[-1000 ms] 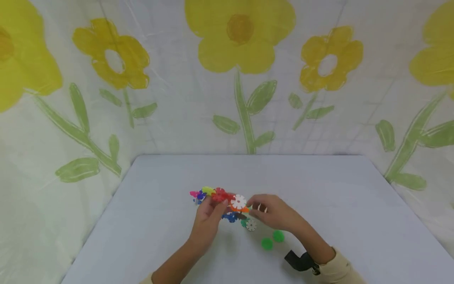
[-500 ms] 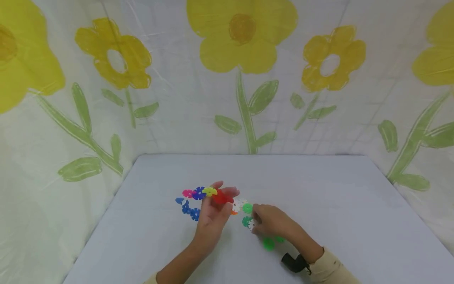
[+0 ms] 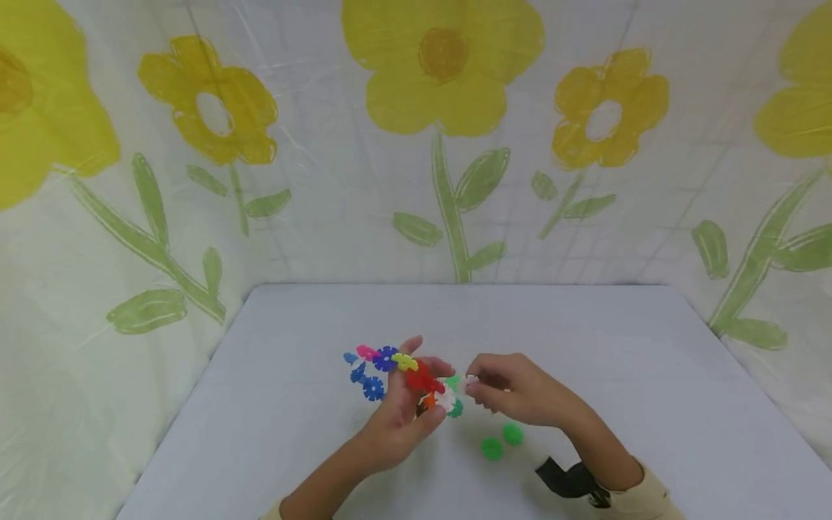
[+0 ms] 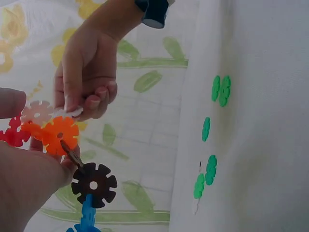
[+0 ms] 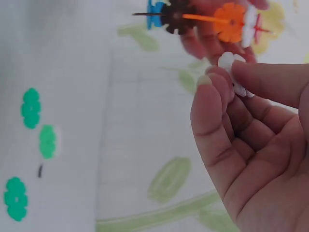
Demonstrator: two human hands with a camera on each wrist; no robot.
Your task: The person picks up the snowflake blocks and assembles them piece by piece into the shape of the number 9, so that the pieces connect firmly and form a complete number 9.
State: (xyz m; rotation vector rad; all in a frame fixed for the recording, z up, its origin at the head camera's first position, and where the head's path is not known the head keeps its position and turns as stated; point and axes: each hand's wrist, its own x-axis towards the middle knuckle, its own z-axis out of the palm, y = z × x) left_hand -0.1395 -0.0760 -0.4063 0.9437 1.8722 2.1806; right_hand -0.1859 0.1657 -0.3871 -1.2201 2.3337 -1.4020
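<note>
My left hand (image 3: pixel 399 426) holds a chain of interlocking plastic snowflake discs, its thumb near a white disc of the chain (image 3: pixel 445 399). Red (image 3: pixel 419 375), yellow (image 3: pixel 405 362), dark blue and pink discs run along the chain to the left. Orange (image 4: pixel 67 130) and brown (image 4: pixel 83 187) discs, with blue below, show in the left wrist view. Just right of the chain, my right hand (image 3: pixel 526 393) pinches a loose white snowflake disc (image 5: pixel 226 61) between thumb and forefinger. A gap separates this disc from the chain in the right wrist view.
Green discs (image 3: pixel 492 448) lie on the white table (image 3: pixel 585 325) below my right hand; the left wrist view shows several (image 4: pixel 211 169). A black device (image 3: pixel 565 479) sits on my right wrist. Behind the table hangs a flower-printed curtain (image 3: pixel 325 217).
My right hand moved down to a white disc near the table, then came back up pinching it. The left hand turned the chain and shifted slightly right. The green discs stayed put.
</note>
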